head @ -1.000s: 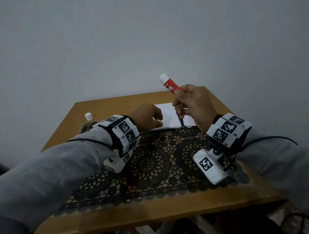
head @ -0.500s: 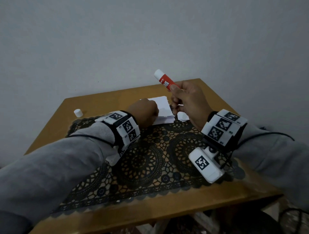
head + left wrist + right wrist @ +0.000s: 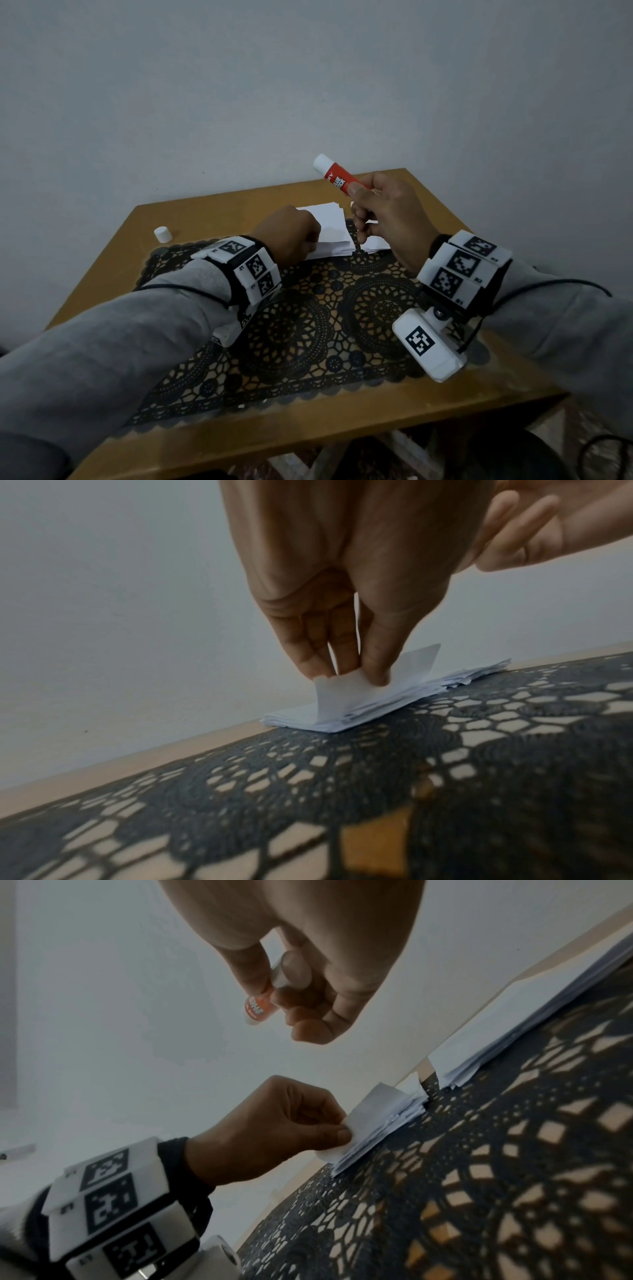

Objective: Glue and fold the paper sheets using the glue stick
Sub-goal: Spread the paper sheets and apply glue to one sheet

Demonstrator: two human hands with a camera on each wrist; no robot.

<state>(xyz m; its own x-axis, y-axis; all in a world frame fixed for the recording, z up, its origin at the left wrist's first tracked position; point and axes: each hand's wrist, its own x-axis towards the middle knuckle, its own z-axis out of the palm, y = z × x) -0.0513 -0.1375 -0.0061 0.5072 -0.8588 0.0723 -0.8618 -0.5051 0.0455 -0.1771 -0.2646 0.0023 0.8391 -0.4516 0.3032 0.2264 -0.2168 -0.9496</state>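
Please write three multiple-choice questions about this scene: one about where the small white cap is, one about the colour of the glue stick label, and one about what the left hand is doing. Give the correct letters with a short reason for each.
1. Where is the white cap?
A. On the glue stick
B. On the wooden table, left of the stack of paper sheets
C. In the left hand

2. What colour is the label of the glue stick?
A. Blue
B. Green
C. Red

3. What is the left hand doing?
A. Pinching the lifted corner of the top sheet
B. Lying flat on the black lace mat
C. Gripping the glue stick

Answers:
1 B: the head view shows the cap standing alone on bare wood beyond the mat's corner.
2 C: the body is red with white lettering.
3 A: the left wrist view shows thumb and fingers closed on the raised corner, while the right hand grips the glue stick above the table.
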